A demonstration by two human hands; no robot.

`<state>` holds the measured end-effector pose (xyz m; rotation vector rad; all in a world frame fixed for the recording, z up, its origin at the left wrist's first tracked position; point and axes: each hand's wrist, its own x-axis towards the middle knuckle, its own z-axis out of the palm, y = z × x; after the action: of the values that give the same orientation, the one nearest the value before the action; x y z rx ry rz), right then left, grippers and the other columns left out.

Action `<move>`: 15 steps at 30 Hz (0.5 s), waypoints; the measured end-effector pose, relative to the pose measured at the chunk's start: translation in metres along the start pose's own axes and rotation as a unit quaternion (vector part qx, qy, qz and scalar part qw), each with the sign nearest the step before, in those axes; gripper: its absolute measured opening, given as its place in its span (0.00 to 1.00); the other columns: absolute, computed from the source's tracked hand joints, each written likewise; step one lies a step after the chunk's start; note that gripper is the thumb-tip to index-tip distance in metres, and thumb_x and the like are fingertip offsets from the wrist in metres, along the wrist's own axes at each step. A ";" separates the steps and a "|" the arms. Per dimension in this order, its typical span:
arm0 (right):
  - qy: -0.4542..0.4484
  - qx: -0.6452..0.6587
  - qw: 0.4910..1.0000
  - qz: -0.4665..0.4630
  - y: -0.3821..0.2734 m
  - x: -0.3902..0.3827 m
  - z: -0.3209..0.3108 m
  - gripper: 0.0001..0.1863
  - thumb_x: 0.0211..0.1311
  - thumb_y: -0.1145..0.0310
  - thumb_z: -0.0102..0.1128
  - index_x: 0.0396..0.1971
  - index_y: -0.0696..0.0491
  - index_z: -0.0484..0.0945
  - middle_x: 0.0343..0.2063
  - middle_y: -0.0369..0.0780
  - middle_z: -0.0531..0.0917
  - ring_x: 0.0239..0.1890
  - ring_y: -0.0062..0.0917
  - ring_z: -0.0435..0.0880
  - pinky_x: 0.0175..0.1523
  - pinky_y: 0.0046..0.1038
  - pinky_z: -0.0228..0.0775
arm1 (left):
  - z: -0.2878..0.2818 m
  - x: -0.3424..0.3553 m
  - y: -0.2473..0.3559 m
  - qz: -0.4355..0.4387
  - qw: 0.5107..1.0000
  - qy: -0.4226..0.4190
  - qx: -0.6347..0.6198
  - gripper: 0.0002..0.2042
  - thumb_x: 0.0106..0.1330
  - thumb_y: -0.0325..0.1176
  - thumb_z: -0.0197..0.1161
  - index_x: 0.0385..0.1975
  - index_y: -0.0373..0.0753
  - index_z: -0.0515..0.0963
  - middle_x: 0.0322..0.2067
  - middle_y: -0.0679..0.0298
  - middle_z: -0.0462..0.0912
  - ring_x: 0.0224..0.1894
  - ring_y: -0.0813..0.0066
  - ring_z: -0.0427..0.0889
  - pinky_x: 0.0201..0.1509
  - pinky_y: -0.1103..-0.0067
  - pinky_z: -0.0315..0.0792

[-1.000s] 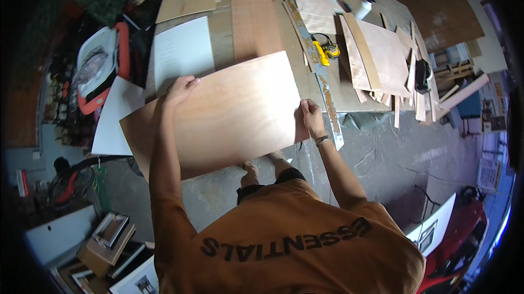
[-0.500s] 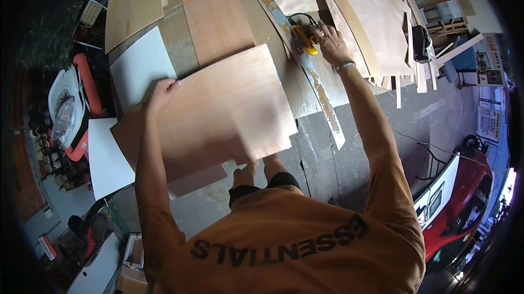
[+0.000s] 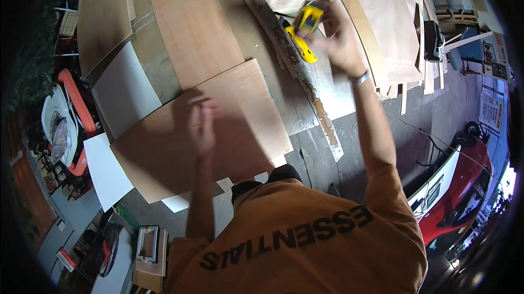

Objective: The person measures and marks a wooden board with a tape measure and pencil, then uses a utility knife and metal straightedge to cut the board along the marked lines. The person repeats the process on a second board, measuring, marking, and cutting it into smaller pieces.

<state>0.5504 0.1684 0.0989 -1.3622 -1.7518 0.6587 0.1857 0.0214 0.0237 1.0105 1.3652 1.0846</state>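
In my right hand [image 3: 345, 45], raised over the table, is a yellow and black tape measure [image 3: 309, 18], closed in my fingers. Just below it a yellow utility knife [image 3: 301, 47] lies by a long, rust-stained metal strip [image 3: 322, 109]. My left hand [image 3: 202, 122] hangs above a large thin plywood sheet [image 3: 164, 144], slightly blurred, its fingers loosely bent and holding nothing. That sheet lies at the table's near side, its near edge overhanging. It overlaps a longer plywood piece [image 3: 191, 26] and borders a white sheet [image 3: 124, 89].
More plywood panels [image 3: 103, 15] lie far left, and others [image 3: 382, 26] with narrow offcuts to the right. A black box-like object [image 3: 433, 41] rests at the right edge. A second white panel [image 3: 106, 171] stands near the left. A red vehicle [image 3: 464, 185] is at right.
My left hand has let go of the plywood sheet and moved right above it. The sheet now lies lower on the table. My right hand has lifted the tape measure from beside the knife.
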 end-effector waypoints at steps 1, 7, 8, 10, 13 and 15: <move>-0.027 -0.004 0.998 -0.058 -0.018 -0.011 0.016 0.39 0.46 0.53 0.82 0.53 0.60 0.75 0.40 0.46 0.84 0.43 0.34 0.85 0.49 0.34 0.77 | 0.029 -0.005 0.002 -0.043 0.994 -0.055 -0.083 0.21 0.80 0.47 0.50 0.59 0.38 0.74 0.52 0.58 0.81 0.51 0.68 0.83 0.59 0.69 0.75; -0.192 -0.069 0.965 -0.165 -0.087 -0.061 0.086 0.35 0.50 0.52 0.75 0.55 0.56 0.75 0.50 0.45 0.78 0.58 0.37 0.75 0.62 0.38 0.64 | 0.103 0.002 -0.001 -0.173 0.740 -0.045 -0.649 0.27 0.78 0.55 0.42 0.65 0.44 0.69 0.61 0.53 0.75 0.59 0.61 0.78 0.64 0.64 0.69; -0.178 -0.015 0.966 -0.186 -0.082 -0.062 0.083 0.31 0.56 0.52 0.72 0.54 0.56 0.76 0.49 0.45 0.78 0.51 0.41 0.76 0.57 0.41 0.66 | 0.093 0.008 -0.006 -0.093 0.684 -0.211 -0.693 0.27 0.77 0.54 0.45 0.65 0.40 0.69 0.55 0.52 0.77 0.44 0.64 0.81 0.52 0.66 0.78; -0.060 -0.049 0.991 -0.107 -0.056 -0.062 0.072 0.31 0.57 0.51 0.71 0.53 0.56 0.76 0.48 0.46 0.77 0.49 0.42 0.76 0.54 0.42 0.67 | 0.068 0.001 -0.016 -0.152 0.800 -0.076 -0.575 0.29 0.76 0.51 0.49 0.68 0.36 0.63 0.50 0.52 0.78 0.31 0.68 0.79 0.29 0.75 0.78; 0.029 -0.308 0.947 0.083 -0.005 -0.072 0.075 0.33 0.56 0.49 0.73 0.53 0.57 0.75 0.45 0.49 0.76 0.49 0.45 0.76 0.53 0.42 0.70 | 0.019 -0.026 -0.025 -0.165 0.831 -0.103 -0.522 0.33 0.75 0.49 0.52 0.72 0.36 0.57 0.51 0.50 0.78 0.30 0.67 0.81 0.25 0.78 0.78; -0.048 -0.333 0.925 0.179 0.019 -0.094 0.080 0.33 0.57 0.49 0.72 0.54 0.57 0.72 0.43 0.49 0.75 0.48 0.46 0.77 0.51 0.44 0.71 | -0.009 -0.046 -0.030 -0.177 0.845 -0.093 -0.495 0.34 0.74 0.49 0.53 0.74 0.37 0.55 0.52 0.50 0.78 0.31 0.65 0.83 0.27 0.76 0.79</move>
<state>0.5027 0.0896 0.0148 -2.1822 -1.9092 0.3181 0.1798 -0.0304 0.0049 0.0754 0.6107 1.1476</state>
